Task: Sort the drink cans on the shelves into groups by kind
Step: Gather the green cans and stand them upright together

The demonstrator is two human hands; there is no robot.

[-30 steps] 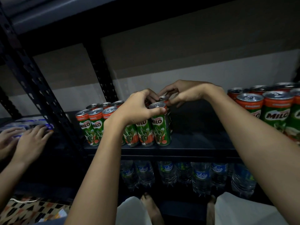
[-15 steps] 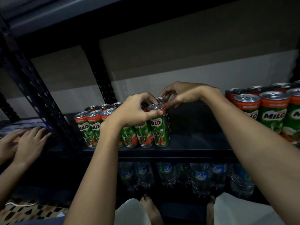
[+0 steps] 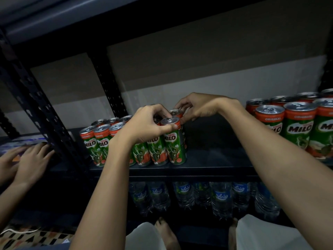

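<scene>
Head view, left hand: still curling over the front Milo can, thumb pinching its rim, barely shifting.
Right hand: keeping fingertips pinched on the can behind.
Change: almost none; both cans are settling into the group just left of the hands.
Meaning: Milo grouping is nearing tidy.

Both arms extended, left grip curled, right grip curled

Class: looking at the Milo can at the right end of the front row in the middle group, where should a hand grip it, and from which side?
Grip the front-right Milo can round its top rim, from above and the right: it stands upright, cans crowd its left and back, and bare shelf lies to its right.
</scene>
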